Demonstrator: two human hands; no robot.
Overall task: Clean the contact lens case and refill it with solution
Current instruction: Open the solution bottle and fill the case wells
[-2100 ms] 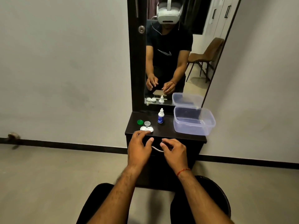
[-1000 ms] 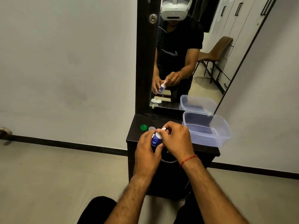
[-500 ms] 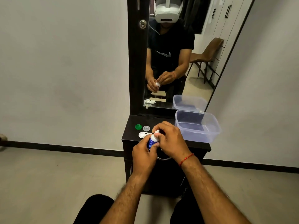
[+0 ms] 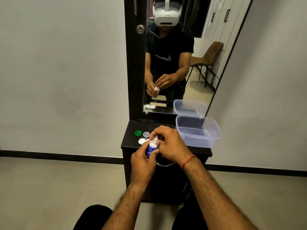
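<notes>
Above cabinet (image 4: pixel 131 130) edge: left hand (image 4: pixel 142 161) fingers wrap solution bottle (image 4: pixel 150 149); right hand (image 4: pixel 171 146) fingers pinch cap (image 4: pixel 155 140).

You, seen from your own head camera: left hand (image 4: pixel 142 161) and right hand (image 4: pixel 171 145) bare, forearms uncovered and hairy, a thin red thread bracelet (image 4: pixel 188 161) round your right wrist. Black trousers (image 4: pixel 93 216) cover both knees at the bottom edge. The mirror (image 4: pixel 174 63) shows the rest of you: a black short-sleeved T-shirt (image 4: pixel 167 45) with a white swoosh mark (image 4: pixel 163 57) on the chest, and a white headset (image 4: pixel 166 15) with a white strap over the crown and a thin white cable (image 4: pixel 151 33) trailing from its side towards your shoulder.
</notes>
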